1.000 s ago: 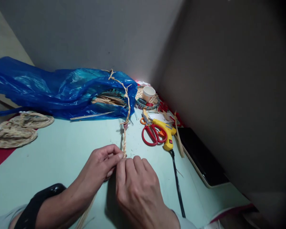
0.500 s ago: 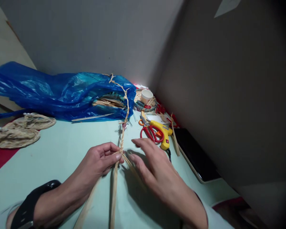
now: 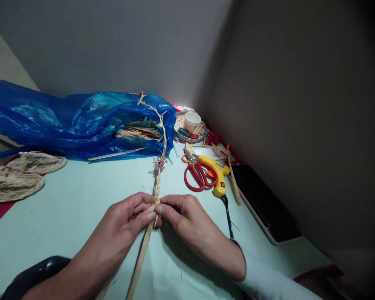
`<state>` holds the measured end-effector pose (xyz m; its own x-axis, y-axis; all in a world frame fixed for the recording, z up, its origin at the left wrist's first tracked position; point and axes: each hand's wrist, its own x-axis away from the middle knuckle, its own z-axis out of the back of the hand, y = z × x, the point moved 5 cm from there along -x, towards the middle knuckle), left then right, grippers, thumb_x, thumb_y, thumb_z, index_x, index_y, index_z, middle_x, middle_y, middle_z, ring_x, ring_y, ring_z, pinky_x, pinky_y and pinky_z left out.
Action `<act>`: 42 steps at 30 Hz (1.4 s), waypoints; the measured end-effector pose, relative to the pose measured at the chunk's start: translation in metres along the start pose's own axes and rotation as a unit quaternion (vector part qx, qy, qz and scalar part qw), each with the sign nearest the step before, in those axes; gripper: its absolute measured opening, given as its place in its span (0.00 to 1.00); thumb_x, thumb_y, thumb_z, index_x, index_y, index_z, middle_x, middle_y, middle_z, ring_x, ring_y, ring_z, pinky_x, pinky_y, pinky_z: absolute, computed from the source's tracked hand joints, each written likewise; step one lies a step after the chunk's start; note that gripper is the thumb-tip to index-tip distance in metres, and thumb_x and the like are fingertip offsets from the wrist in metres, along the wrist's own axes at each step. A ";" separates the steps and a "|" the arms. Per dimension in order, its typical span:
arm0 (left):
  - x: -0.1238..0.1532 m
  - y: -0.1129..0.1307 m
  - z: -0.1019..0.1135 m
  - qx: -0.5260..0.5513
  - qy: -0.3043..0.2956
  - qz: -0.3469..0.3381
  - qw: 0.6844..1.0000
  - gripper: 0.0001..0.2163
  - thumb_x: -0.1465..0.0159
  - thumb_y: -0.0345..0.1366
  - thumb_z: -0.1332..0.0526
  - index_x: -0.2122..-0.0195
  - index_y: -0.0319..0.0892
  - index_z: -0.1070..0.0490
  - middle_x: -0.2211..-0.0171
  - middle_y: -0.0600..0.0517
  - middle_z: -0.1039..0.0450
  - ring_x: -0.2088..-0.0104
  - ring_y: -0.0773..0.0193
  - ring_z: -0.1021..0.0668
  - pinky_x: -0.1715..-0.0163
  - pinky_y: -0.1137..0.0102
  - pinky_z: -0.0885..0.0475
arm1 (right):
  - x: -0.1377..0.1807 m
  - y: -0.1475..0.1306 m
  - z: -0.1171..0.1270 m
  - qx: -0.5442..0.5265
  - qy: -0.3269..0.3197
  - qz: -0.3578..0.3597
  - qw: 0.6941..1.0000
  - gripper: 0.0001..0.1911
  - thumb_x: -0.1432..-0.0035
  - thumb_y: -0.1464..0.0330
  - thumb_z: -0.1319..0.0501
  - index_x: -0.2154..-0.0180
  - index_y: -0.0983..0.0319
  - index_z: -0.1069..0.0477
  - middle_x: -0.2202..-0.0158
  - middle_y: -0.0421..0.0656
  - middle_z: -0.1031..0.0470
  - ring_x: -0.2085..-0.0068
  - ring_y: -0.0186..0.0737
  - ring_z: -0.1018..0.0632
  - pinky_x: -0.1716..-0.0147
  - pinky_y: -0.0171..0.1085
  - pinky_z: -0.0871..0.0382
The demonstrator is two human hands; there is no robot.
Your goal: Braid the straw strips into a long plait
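Note:
A thin braided straw cord (image 3: 161, 146) runs from the top of the blue plastic bag (image 3: 65, 121) down across the pale green table (image 3: 81, 196) to my hands. My left hand (image 3: 125, 221) pinches the cord's near end with thumb and fingers. My right hand (image 3: 183, 216) pinches the same spot from the right, fingertips meeting those of the left. Loose flat straw strips (image 3: 140, 260) trail from the pinch toward me.
Red-handled scissors (image 3: 197, 177) and a yellow glue gun (image 3: 217, 173) with a black cable lie right of the cord. A white cup (image 3: 192, 121) sits on a woven tray at the back. A dark tablet (image 3: 264, 202) lies along the wall. Coiled straw mats (image 3: 18, 177) rest at left.
My right hand first opened and drew away to the right, then came back and pinched the cord beside my left hand. The left hand kept its hold.

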<state>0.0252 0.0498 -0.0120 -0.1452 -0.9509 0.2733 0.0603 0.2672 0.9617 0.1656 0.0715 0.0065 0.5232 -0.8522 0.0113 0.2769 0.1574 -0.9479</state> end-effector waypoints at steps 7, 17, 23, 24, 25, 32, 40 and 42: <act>0.007 -0.005 -0.003 -0.030 0.007 0.003 1.000 0.15 0.35 0.45 0.37 0.52 0.46 0.37 0.73 0.58 0.25 0.76 0.67 0.32 0.75 0.72 0.40 | 0.001 0.005 -0.003 -0.017 0.022 -0.036 0.999 0.17 0.34 0.69 0.43 0.75 0.64 0.28 0.77 0.37 0.30 0.73 0.32 0.33 0.70 0.33 0.42; 0.014 0.015 0.004 -0.281 0.031 -0.111 0.953 0.16 0.30 0.48 0.46 0.71 0.46 0.29 0.73 0.55 0.23 0.72 0.62 0.23 0.72 0.70 0.32 | 0.008 0.005 -0.005 -0.030 0.061 -0.009 0.998 0.18 0.34 0.68 0.43 0.75 0.65 0.25 0.79 0.36 0.35 0.74 0.32 0.38 0.73 0.33 0.45; 0.036 0.036 -0.013 -0.469 0.110 -0.384 0.788 0.13 0.31 0.31 0.47 0.73 0.44 0.31 0.79 0.54 0.25 0.80 0.63 0.22 0.77 0.69 0.30 | 0.006 0.002 -0.003 -0.101 0.065 0.021 0.993 0.14 0.36 0.70 0.43 0.74 0.64 0.25 0.77 0.37 0.33 0.70 0.34 0.33 0.69 0.33 0.41; 0.039 0.037 -0.017 -0.493 0.117 -0.421 0.752 0.14 0.31 0.29 0.47 0.74 0.44 0.31 0.80 0.54 0.25 0.80 0.62 0.21 0.77 0.69 0.30 | 0.005 0.002 -0.003 -0.114 0.057 0.018 0.992 0.13 0.37 0.70 0.42 0.74 0.64 0.25 0.77 0.36 0.35 0.71 0.33 0.35 0.69 0.33 0.42; 0.042 0.037 -0.020 -0.516 0.121 -0.451 0.718 0.14 0.32 0.26 0.47 0.73 0.43 0.30 0.80 0.53 0.25 0.80 0.61 0.21 0.78 0.68 0.29 | 0.004 0.001 -0.002 -0.127 0.048 0.014 0.991 0.13 0.37 0.71 0.42 0.74 0.64 0.26 0.77 0.35 0.36 0.72 0.33 0.37 0.70 0.32 0.43; 0.056 0.017 -0.041 -0.656 0.117 -0.530 0.525 0.13 0.35 0.20 0.49 0.59 0.30 0.25 0.73 0.43 0.18 0.77 0.56 0.18 0.77 0.63 0.26 | 0.002 0.007 -0.009 -0.210 0.015 -0.062 0.976 0.15 0.39 0.63 0.37 0.74 0.66 0.27 0.77 0.37 0.34 0.73 0.32 0.37 0.70 0.34 0.42; 0.035 0.040 -0.005 -0.382 0.117 -0.342 0.850 0.09 0.28 0.35 0.46 0.62 0.45 0.26 0.69 0.53 0.22 0.65 0.58 0.21 0.63 0.65 0.30 | 0.005 0.008 -0.006 -0.271 0.016 -0.047 0.961 0.15 0.38 0.64 0.37 0.74 0.65 0.22 0.75 0.41 0.27 0.69 0.34 0.28 0.59 0.34 0.36; 0.010 0.029 0.000 -0.245 0.020 -0.168 0.955 0.09 0.31 0.42 0.43 0.59 0.46 0.26 0.66 0.53 0.21 0.64 0.58 0.21 0.62 0.66 0.29 | 0.005 0.008 -0.008 -0.289 -0.010 -0.038 0.957 0.15 0.37 0.65 0.39 0.74 0.64 0.22 0.77 0.40 0.29 0.69 0.35 0.27 0.59 0.34 0.35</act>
<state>0.0258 0.0477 0.0190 -0.1998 -0.9780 -0.0600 0.4731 -0.1499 0.8681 0.1646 0.0643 -0.0033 0.5362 -0.8395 0.0877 -0.1738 -0.2115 -0.9618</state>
